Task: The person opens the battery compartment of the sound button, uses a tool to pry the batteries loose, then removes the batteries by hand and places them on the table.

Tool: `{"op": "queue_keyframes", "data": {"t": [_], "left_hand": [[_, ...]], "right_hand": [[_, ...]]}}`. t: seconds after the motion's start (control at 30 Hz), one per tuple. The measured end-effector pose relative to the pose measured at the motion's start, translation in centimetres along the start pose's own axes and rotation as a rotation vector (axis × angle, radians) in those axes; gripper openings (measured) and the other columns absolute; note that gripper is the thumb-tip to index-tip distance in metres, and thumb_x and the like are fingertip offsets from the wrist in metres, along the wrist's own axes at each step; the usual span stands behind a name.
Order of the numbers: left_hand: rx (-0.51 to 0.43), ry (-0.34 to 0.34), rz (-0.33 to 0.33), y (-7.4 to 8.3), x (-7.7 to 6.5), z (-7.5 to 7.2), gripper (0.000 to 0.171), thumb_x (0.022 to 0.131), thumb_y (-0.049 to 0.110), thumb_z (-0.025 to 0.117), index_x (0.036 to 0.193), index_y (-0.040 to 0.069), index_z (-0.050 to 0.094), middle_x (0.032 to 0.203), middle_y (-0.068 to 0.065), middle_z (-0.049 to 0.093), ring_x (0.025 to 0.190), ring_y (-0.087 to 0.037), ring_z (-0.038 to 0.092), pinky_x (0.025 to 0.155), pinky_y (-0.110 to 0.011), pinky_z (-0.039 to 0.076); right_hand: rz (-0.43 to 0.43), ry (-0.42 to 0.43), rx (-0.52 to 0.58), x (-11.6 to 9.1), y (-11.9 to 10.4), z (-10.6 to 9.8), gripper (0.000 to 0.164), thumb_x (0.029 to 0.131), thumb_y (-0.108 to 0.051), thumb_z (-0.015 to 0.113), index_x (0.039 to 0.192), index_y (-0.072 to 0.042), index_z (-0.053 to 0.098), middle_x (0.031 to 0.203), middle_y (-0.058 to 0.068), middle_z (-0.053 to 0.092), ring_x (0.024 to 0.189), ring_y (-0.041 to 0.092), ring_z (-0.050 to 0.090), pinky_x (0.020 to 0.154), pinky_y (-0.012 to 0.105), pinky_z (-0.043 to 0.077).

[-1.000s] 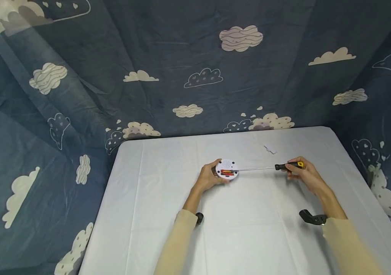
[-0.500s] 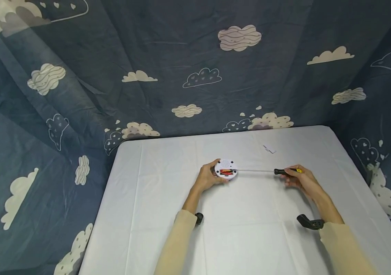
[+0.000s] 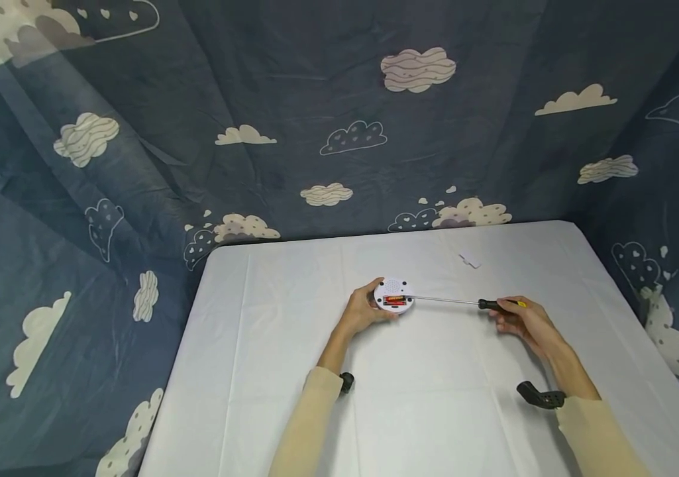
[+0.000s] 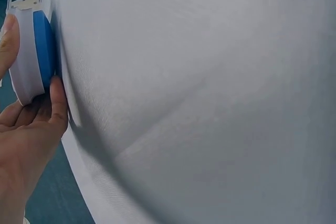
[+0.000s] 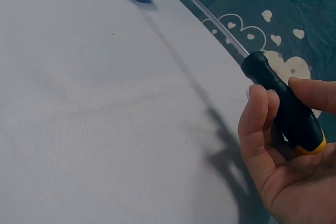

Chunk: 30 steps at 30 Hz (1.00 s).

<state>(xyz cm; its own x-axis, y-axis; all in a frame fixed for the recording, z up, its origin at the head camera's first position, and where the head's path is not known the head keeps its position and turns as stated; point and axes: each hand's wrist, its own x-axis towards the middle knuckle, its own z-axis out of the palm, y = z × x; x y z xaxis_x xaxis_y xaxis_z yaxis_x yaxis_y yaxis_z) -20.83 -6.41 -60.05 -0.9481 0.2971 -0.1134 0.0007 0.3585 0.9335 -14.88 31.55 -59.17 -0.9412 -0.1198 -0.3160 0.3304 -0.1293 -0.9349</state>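
Observation:
My left hand point(image 3: 363, 309) grips a round white device point(image 3: 393, 287) by its left side, thumb and fingers around the rim. Red batteries point(image 3: 395, 301) show in its uncovered compartment. Seen from the left wrist, the device has a white body point(image 4: 25, 56) and a blue face point(image 4: 44, 48) turned toward the table. My right hand point(image 3: 526, 323) holds a screwdriver by its black and yellow handle point(image 5: 289, 108), pinched between thumb and fingers. Its long metal shaft point(image 3: 443, 300) runs left, with the tip at the right end of the battery compartment.
A small white piece point(image 3: 469, 260), perhaps a cover, lies on the white-clothed table point(image 3: 291, 331) behind the screwdriver. Dark blue cloth with cloud prints point(image 3: 339, 86) hangs behind and at both sides. Each wrist wears a black mount point(image 3: 540, 396).
The right hand and the screwdriver handle have shifted down in the head view, so the shaft slopes slightly down to the right. The left hand and device stay nearly in place.

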Motion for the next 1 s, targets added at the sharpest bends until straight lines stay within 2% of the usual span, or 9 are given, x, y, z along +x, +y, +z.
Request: {"op": "queue_keyframes", "data": {"t": [0.17, 0.27, 0.43, 0.53, 0.6, 0.87, 1.0], "left_hand": [[-0.088, -0.018, -0.009, -0.1, -0.3, 0.2, 0.101, 0.073, 0.005, 0.094, 0.158, 0.006, 0.041, 0.154, -0.013, 0.055, 0.114, -0.010, 0.061, 0.094, -0.019, 0.053], [-0.098, -0.016, -0.012, -0.1, -0.4, 0.2, 0.101, 0.073, 0.006, 0.094, 0.159, 0.006, 0.040, 0.153, -0.013, 0.056, 0.115, -0.011, 0.061, 0.096, -0.021, 0.053], [-0.086, -0.009, -0.010, 0.2, -0.4, 0.3, 0.102, 0.074, 0.007, 0.094, 0.160, 0.007, 0.038, 0.151, -0.013, 0.057, 0.117, -0.013, 0.061, 0.099, -0.024, 0.052], [-0.050, 0.000, -0.004, 0.2, -0.4, 0.5, 0.103, 0.074, 0.010, 0.094, 0.160, 0.009, 0.038, 0.152, -0.013, 0.056, 0.124, -0.016, 0.060, 0.106, -0.029, 0.050], [-0.029, 0.009, 0.000, 0.2, -0.4, 0.7, 0.104, 0.073, 0.011, 0.095, 0.160, 0.010, 0.038, 0.153, -0.013, 0.055, 0.129, -0.019, 0.058, 0.111, -0.033, 0.048], [-0.001, 0.044, 0.022, 0.3, -0.5, 0.8, 0.101, 0.073, 0.013, 0.095, 0.158, 0.008, 0.041, 0.156, -0.014, 0.052, 0.138, -0.024, 0.054, 0.117, -0.038, 0.043], [-0.011, 0.043, 0.028, 0.3, -0.5, 0.8, 0.101, 0.073, 0.012, 0.095, 0.158, 0.007, 0.041, 0.156, -0.013, 0.052, 0.139, -0.023, 0.053, 0.117, -0.037, 0.042]], "right_hand": [[-0.009, -0.009, 0.026, -0.3, 0.1, -0.1, 0.020, 0.107, -0.021, 0.058, 0.115, -0.005, 0.049, 0.092, 0.000, 0.079, 0.075, 0.007, 0.069, 0.069, 0.023, 0.061], [-0.024, -0.022, 0.048, -0.4, 0.0, 0.1, 0.019, 0.108, -0.020, 0.057, 0.116, -0.005, 0.049, 0.094, 0.001, 0.079, 0.076, 0.007, 0.069, 0.069, 0.023, 0.061], [-0.077, -0.044, 0.120, -0.3, -0.4, 0.3, 0.012, 0.108, -0.015, 0.056, 0.116, -0.006, 0.052, 0.094, 0.003, 0.079, 0.075, 0.008, 0.070, 0.068, 0.024, 0.061], [-0.122, -0.043, 0.102, -0.6, -1.0, 0.3, 0.011, 0.107, -0.011, 0.056, 0.116, -0.005, 0.051, 0.092, 0.002, 0.079, 0.074, 0.008, 0.069, 0.068, 0.024, 0.061], [-0.145, -0.029, 0.051, -0.8, -1.6, 0.3, 0.014, 0.107, -0.011, 0.057, 0.116, -0.003, 0.050, 0.091, 0.001, 0.079, 0.073, 0.009, 0.068, 0.067, 0.025, 0.061], [-0.176, 0.103, -0.404, -1.4, -4.7, 1.4, 0.030, 0.106, -0.026, 0.061, 0.121, -0.005, 0.046, 0.087, -0.012, 0.076, 0.071, 0.012, 0.065, 0.069, 0.027, 0.059], [-0.206, 0.119, -0.471, -1.5, -5.5, 2.1, 0.035, 0.105, -0.023, 0.062, 0.124, 0.001, 0.045, 0.086, -0.014, 0.074, 0.071, 0.012, 0.065, 0.066, 0.028, 0.060]]}}
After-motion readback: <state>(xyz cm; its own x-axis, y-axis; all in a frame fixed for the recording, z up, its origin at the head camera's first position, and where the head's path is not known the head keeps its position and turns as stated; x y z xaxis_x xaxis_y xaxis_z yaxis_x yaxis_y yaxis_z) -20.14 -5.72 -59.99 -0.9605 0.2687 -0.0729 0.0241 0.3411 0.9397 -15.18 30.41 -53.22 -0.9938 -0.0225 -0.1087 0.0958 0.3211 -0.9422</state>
